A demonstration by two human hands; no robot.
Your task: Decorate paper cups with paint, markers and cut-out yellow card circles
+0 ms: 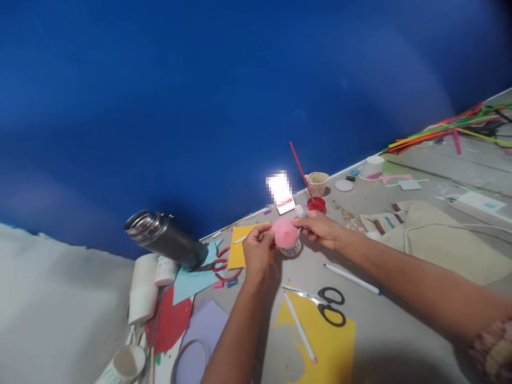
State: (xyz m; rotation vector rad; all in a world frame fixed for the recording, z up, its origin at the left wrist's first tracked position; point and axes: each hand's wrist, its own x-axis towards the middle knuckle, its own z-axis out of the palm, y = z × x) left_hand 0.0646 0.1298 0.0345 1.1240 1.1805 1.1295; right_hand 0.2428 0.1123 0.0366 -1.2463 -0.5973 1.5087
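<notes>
A pink paper cone (pixel 285 233) is held between both hands, just over a small white cup with blue lettering (pixel 291 248). My left hand (pixel 259 246) pinches the cone's left edge. From the right, my right hand (pixel 317 228) pinches the opposite edge with thumb and fingers. The cone hides most of the cup's top. Behind my left hand are a yellow-orange sheet (pixel 236 250) and a white pen. Black-handled scissors (pixel 332 307) and a white marker (pixel 300 326) rest nearer, partly on a cut yellow sheet (pixel 340 341).
A dark metal flask (pixel 168 240) stands at the left near white paper cups (pixel 143 288) and red-handled scissors (pixel 220 264). At the back are a red paint pot (pixel 316 204) with a brush and a patterned cup (pixel 318 184). Beige cloth (pixel 444 240) lies right.
</notes>
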